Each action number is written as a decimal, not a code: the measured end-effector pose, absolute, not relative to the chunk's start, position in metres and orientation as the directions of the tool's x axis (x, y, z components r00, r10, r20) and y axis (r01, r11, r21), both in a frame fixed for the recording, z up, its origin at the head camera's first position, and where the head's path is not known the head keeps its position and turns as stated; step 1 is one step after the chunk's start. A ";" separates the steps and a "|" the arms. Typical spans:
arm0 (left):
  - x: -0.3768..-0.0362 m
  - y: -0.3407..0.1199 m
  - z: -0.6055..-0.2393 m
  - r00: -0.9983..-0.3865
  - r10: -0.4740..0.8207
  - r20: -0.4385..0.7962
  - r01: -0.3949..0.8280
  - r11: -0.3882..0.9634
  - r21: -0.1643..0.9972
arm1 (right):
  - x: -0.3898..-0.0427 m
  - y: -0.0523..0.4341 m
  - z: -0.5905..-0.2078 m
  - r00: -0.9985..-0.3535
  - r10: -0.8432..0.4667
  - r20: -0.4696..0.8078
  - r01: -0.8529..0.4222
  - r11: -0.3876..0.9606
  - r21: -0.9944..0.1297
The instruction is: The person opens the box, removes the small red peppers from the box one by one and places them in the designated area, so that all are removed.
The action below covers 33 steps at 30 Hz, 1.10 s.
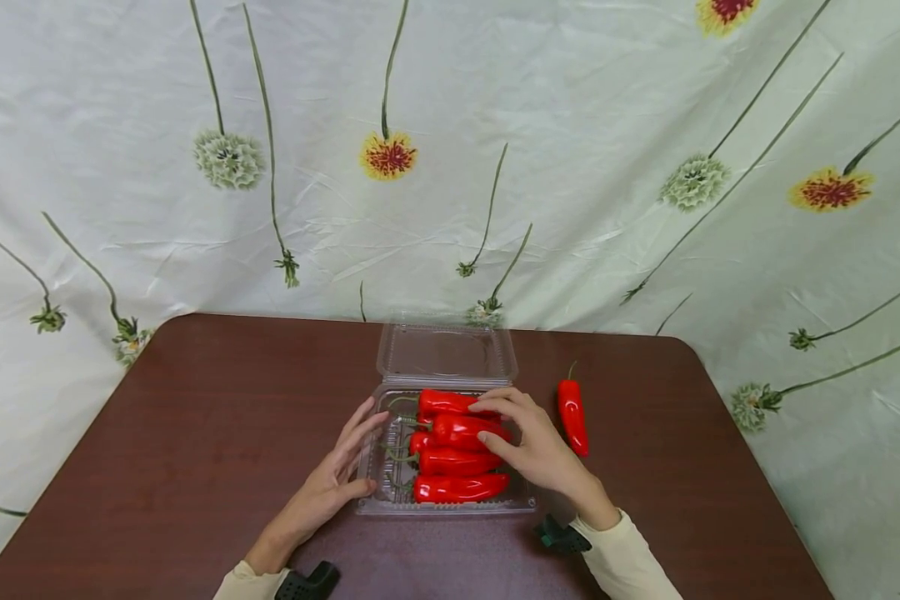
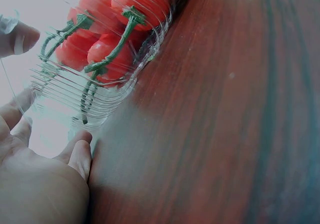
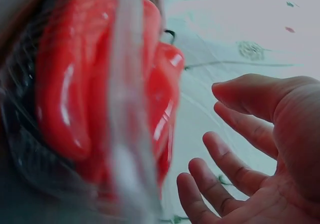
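Peppers, red with green stems, were laid side by side in a clear plastic clamshell box that stood near the front middle of the table, its lid thrown back and open; four could be counted in the head view, and a fifth pepper was left on the wood just beside the box, to its right. The left hand was held flat against the box's left wall, fingers straight and relaxed, nothing being gripped; the right hand was spread over the packed fruit, fingertips resting on the upper ones, loosely extended and nothing pinched. Filling was judged to be nearly done, with settling in hand; for the next move the right hand would have to be lifted clear and carried sideways to the loose one. A dark reddish-brown table with rounded corners was used; behind it a pale, creased cloth printed with long-stemmed flowers was hung.
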State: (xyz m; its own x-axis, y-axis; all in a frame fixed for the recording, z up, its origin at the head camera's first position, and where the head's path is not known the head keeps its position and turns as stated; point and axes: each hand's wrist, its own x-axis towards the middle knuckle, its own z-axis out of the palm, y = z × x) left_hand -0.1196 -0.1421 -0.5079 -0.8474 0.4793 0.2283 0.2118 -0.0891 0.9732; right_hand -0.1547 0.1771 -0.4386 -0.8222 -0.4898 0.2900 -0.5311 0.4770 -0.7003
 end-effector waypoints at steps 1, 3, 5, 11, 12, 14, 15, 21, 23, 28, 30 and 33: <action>-0.120 -0.142 -0.508 -0.848 0.479 0.227 0.211 -0.089 0.973 | -0.155 0.175 -0.440 -0.820 -0.495 0.288 -0.533 0.477 -0.699; -0.120 -0.142 -0.508 -0.849 0.478 0.226 0.210 -0.088 0.974 | -0.155 0.171 -0.442 -0.819 -0.499 0.284 -0.533 0.478 -0.699; -0.120 -0.142 -0.508 -0.849 0.477 0.227 0.210 -0.088 0.974 | -0.156 0.167 -0.445 -0.816 -0.501 0.288 -0.539 0.482 -0.691; -0.120 -0.141 -0.508 -0.850 0.475 0.227 0.208 -0.091 0.974 | -0.157 0.161 -0.452 -0.813 -0.503 0.294 -0.549 0.493 -0.675; -0.120 -0.141 -0.508 -0.850 0.476 0.228 0.208 -0.094 0.974 | -0.157 0.160 -0.452 -0.815 -0.501 0.291 -0.546 0.496 -0.675; -0.120 -0.142 -0.509 -0.848 0.477 0.231 0.211 -0.097 0.973 | -0.157 0.159 -0.454 -0.817 -0.500 0.287 -0.544 0.503 -0.672; -0.120 -0.142 -0.509 -0.847 0.478 0.234 0.212 -0.100 0.972 | -0.157 0.159 -0.454 -0.818 -0.499 0.285 -0.543 0.507 -0.670; -0.120 -0.143 -0.509 -0.837 0.481 0.261 0.229 -0.126 0.965 | -0.156 0.158 -0.455 -0.821 -0.499 0.277 -0.540 0.522 -0.660; -0.120 -0.143 -0.509 -0.835 0.482 0.267 0.233 -0.131 0.964 | -0.156 0.158 -0.456 -0.824 -0.498 0.272 -0.536 0.528 -0.658; -0.120 -0.143 -0.509 -0.837 0.479 0.263 0.230 -0.128 0.965 | -0.157 0.158 -0.457 -0.831 -0.492 0.258 -0.524 0.540 -0.658; -0.120 -0.142 -0.509 -0.839 0.479 0.258 0.226 -0.125 0.966 | -0.157 0.159 -0.457 -0.834 -0.490 0.255 -0.519 0.539 -0.663; -0.120 -0.142 -0.509 -0.839 0.480 0.256 0.224 -0.124 0.967 | -0.158 0.159 -0.458 -0.839 -0.483 0.250 -0.508 0.531 -0.679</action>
State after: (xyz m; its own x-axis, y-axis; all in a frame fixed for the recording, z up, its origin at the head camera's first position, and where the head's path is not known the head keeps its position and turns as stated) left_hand -0.1200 -0.1421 -0.5086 -0.8391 0.4801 0.2559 0.2240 -0.1236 0.9667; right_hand -0.1580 0.1591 -0.4577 -0.8391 -0.4833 0.2495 -0.5075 0.5308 -0.6787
